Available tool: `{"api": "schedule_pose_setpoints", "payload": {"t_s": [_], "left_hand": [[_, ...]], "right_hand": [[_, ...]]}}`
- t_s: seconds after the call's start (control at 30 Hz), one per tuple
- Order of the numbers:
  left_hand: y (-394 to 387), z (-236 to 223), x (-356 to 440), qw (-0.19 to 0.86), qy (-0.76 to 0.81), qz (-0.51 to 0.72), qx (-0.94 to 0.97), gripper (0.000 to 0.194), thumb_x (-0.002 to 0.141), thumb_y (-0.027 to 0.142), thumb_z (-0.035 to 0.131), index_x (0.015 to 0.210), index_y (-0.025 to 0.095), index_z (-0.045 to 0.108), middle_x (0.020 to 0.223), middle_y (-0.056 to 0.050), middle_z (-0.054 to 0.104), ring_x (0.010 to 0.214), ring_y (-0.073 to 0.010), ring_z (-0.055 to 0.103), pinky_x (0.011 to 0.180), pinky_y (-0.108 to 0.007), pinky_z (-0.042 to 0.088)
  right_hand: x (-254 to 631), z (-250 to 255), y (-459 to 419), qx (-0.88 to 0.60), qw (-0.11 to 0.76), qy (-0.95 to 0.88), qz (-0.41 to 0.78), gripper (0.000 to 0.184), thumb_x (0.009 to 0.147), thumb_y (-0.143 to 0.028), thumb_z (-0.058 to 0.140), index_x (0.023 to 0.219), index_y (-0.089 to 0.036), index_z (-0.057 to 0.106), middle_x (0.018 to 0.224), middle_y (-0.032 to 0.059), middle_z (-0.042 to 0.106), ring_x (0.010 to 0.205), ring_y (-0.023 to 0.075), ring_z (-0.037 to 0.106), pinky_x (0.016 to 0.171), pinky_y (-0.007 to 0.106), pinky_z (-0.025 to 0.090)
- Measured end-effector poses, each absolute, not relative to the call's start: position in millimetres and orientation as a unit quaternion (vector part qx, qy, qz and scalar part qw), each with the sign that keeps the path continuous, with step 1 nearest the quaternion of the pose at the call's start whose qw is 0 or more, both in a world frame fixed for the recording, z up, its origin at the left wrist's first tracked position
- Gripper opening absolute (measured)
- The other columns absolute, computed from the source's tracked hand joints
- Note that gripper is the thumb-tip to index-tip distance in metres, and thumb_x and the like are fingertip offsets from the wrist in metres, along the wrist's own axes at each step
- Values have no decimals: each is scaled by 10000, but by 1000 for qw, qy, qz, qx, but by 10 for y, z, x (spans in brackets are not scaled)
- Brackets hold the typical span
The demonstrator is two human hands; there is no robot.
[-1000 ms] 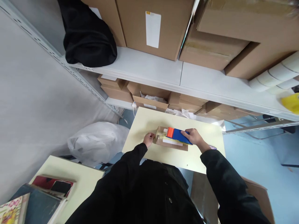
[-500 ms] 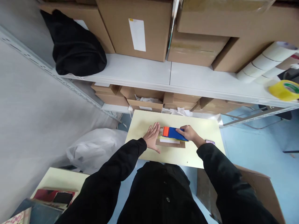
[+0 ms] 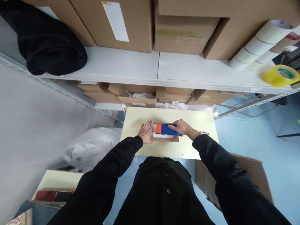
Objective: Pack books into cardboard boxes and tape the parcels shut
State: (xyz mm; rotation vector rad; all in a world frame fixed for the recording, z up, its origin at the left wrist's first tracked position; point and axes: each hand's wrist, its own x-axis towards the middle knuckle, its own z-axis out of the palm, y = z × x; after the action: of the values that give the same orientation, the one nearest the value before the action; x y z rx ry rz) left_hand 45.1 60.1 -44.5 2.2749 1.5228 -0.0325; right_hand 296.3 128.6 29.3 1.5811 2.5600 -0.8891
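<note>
A small flat cardboard box point(image 3: 165, 139) with a white label lies on the pale yellow table point(image 3: 192, 117). My right hand point(image 3: 182, 127) is closed around a blue tape dispenser point(image 3: 170, 129) with an orange end, held low over the box; I cannot tell whether it touches. At the box's left end rests my left hand point(image 3: 146, 132), its fingers stretched out and lying flat, holding nothing. A strip of tape point(image 3: 154, 127) seems to show between the dispenser's orange end and my left fingers. The dispenser hides part of the box's top.
Behind the table stands a shelf point(image 3: 131, 64) with large cartons, a black cloth item point(image 3: 51, 47), rolls of white tape point(image 3: 257, 45) and a yellow tape roll point(image 3: 280, 76). A phone point(image 3: 204, 133) lies at the table's right. Below stands an open carton point(image 3: 248, 175); a white plastic bag point(image 3: 91, 148) sits left.
My left thumb has come in from its spread pose toward the box's left end. The dispenser remains over the box in my right hand. The whole view has shifted a little.
</note>
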Motion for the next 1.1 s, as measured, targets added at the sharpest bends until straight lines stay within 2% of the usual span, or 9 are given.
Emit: {"api": "schedule_pose_setpoints", "payload": {"t_s": [0.17, 0.33, 0.47, 0.63, 0.77, 0.83, 0.93, 1.0, 1.1], "left_hand": [[617, -426, 490, 196, 553, -30, 809, 1198, 550, 377, 674, 1496, 48, 16, 1557, -223, 148, 1432, -376, 110, 1134, -548, 86], [639, -391, 507, 180, 562, -49, 806, 1158, 543, 367, 680, 1498, 73, 95, 1554, -208, 177, 1421, -394, 126, 1134, -549, 79], [640, -357, 545, 163, 566, -75, 805, 1130, 561, 370, 661, 1499, 73, 105, 1548, -207, 195, 1419, -391, 136, 1129, -556, 102], [645, -322, 514, 136, 571, -110, 802, 1113, 593, 396, 654, 1494, 39, 107, 1534, -227, 221, 1414, -395, 153, 1120, -581, 108], [683, -286, 360, 106, 579, -139, 797, 1117, 590, 390, 686, 1494, 45, 127, 1521, -244, 245, 1411, -417, 159, 1114, -612, 54], [707, -247, 331, 95, 579, -156, 794, 1165, 564, 419, 724, 1489, 30, 132, 1520, -261, 231, 1416, -429, 129, 1105, -632, 16], [749, -175, 472, 84, 561, -157, 808, 1314, 486, 562, 769, 1478, -12, 125, 1533, -300, 124, 1423, -449, 42, 1083, -657, -32], [792, -146, 685, 88, 502, -136, 849, 1340, 476, 642, 749, 1484, 10, 131, 1547, -285, 60, 1429, -437, -7, 1088, -641, -37], [879, -167, 1044, 106, 364, -107, 919, 1230, 539, 634, 725, 1499, 112, 160, 1573, -212, 56, 1444, -387, -16, 1116, -581, -12]], "right_hand": [[3380, 279, 1378, 495, 6, 822, -280, 535, 816, -661, 471, 557, -207, 585, 584, 69, 627, 549, 165, 524, 575, 289, 345], [4350, 204, 1439, 518, 25, 807, -282, 546, 804, -654, 460, 480, -216, 501, 504, 44, 570, 491, 149, 474, 563, 292, 343], [4815, 82, 1394, 543, 67, 798, -254, 553, 825, -654, 400, 518, -212, 531, 536, 51, 592, 522, 161, 519, 572, 282, 367], [4512, 5, 1375, 564, 176, 784, -190, 618, 846, -690, 326, 702, -193, 664, 779, 113, 694, 770, 242, 641, 650, 298, 422], [4044, 86, 1397, 587, 202, 760, -192, 697, 844, -722, 302, 918, -166, 715, 942, 161, 698, 891, 283, 653, 735, 339, 454], [3857, 136, 1403, 589, 208, 757, -194, 722, 850, -720, 299, 973, -143, 716, 979, 189, 688, 922, 296, 653, 768, 356, 458], [3678, 188, 1402, 589, 222, 754, -188, 736, 846, -721, 320, 1017, -120, 709, 1009, 215, 677, 939, 315, 653, 780, 374, 464], [3613, 208, 1398, 586, 229, 755, -185, 735, 838, -724, 340, 1042, -118, 702, 1026, 219, 674, 955, 322, 650, 788, 381, 466], [3575, 221, 1399, 582, 229, 759, -179, 738, 837, -726, 346, 1065, -116, 692, 1037, 219, 672, 969, 321, 647, 802, 379, 464]]}}
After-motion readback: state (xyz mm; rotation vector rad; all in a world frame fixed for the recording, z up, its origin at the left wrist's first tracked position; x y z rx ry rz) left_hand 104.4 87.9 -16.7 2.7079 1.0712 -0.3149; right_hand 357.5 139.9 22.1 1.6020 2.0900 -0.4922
